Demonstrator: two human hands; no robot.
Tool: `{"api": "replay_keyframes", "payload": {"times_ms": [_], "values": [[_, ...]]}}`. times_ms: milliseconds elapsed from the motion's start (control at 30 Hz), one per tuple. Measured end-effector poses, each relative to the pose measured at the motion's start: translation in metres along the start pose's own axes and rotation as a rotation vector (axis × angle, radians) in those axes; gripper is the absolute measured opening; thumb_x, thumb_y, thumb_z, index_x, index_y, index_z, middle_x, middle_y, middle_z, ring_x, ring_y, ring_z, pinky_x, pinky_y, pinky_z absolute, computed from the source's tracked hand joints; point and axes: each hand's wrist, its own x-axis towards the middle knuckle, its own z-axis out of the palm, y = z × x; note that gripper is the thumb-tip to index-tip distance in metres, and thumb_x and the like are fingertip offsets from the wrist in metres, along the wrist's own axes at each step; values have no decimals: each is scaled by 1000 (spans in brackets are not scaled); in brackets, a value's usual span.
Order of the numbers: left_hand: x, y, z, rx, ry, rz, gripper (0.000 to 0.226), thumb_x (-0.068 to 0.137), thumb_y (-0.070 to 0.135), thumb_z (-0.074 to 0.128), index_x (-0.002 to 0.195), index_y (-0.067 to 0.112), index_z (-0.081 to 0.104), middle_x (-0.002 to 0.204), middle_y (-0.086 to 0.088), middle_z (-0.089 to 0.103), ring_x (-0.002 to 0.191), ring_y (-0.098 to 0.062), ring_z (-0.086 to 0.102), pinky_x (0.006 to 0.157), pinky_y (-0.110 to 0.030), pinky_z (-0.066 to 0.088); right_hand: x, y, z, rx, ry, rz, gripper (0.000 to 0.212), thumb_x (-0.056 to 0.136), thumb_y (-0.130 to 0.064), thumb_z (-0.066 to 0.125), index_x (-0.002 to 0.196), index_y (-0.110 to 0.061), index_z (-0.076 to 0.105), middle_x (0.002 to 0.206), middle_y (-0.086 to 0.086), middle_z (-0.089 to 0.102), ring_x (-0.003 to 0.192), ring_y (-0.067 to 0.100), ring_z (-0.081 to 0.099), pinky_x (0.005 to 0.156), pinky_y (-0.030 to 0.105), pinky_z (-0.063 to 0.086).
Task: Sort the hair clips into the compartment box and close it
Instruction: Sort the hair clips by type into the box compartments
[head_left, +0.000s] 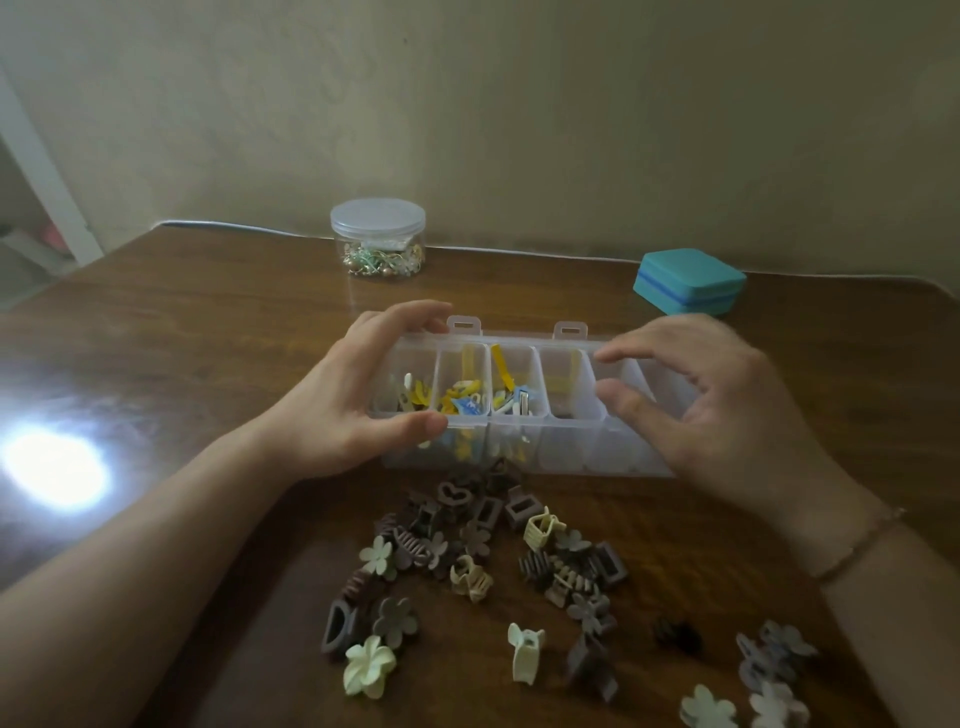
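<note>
left hand grips the clear plastic box on the counter; right hand blurred, fingers curved at its end, contact unclear. matte flower and claw clips lie loose in front.

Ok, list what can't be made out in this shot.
- Head view: compartment box, right end hidden behind the right hand.
- Round jar: contents too small to identify.
- Flower clips, cut off by the bottom edge.
- Table: glare blots out a patch at left.
</note>
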Motion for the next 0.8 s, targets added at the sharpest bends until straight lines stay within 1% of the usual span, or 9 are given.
{"api": "replay_keyframes", "payload": {"times_ms": [33,100,167,233,333,433,567,700,800], "values": [[0,0,0,2,-3,-2,83,72,58,66,146,28,40,136,8,52,131,-17,47,109,-40,40,-2,-2,-6,30,-22,-45,29,86,-47,55,106,-28,66,100,-11,67,99,9,59,84,36,51],[0,-1,0,10,-4,7,84,72,58,65,146,27,40,136,9,52,132,-17,46,110,-34,38,-7,-9,-15,57,-187,-168,21,84,-40,59,101,-30,66,94,-14,66,89,6,60,74,27,51],[0,-1,0,12,-7,16,84,72,59,64,146,26,40,135,11,51,132,-17,45,109,-31,38,-9,-17,-20,-48,-332,-293,17,81,-35,63,97,-32,68,93,-17,66,88,7,60,67,30,53],[0,-2,0,4,-9,15,85,72,59,64,146,27,40,135,12,51,131,-16,46,108,-30,38,-12,-27,-24,-117,-371,-357,19,75,-29,67,93,-34,69,94,-19,65,89,8,57,63,31,51],[0,-2,0,17,-5,22,85,71,60,64,146,28,40,135,13,51,131,-15,45,108,-27,37,-18,-38,-33,-82,-562,-336,18,74,-33,66,90,-41,63,95,-24,63,93,-2,58,72,22,50],[1,-4,0,21,-6,29,84,71,61,63,146,30,40,134,17,50,131,-14,45,107,-25,36,-21,-37,-25,-185,-704,-321,19,80,-48,63,97,-45,56,113,-31,54,108,-8,51,84,19,49],[1,-4,1,14,1,39,83,71,60,63,145,30,41,133,21,50,130,-14,45,107,-25,36,-21,-36,-18,-173,-721,-301,22,83,-50,63,98,-52,46,115,-31,50,108,-8,48,89,20,46],[1,-2,1,9,-1,28,84,70,60,63,145,30,40,133,19,50,131,-15,45,107,-28,36,-23,-36,-18,-214,-715,-227,34,85,-55,60,112,-54,40,111,-31,52,104,-10,48,91,19,44],[1,-1,1,7,-3,22,84,70,60,63,145,31,40,133,18,50,130,-14,45,108,-30,36,-22,-34,-19,-190,-714,-194,30,86,-52,59,112,-54,43,106,-31,56,98,-11,50,87,20,46]]}}
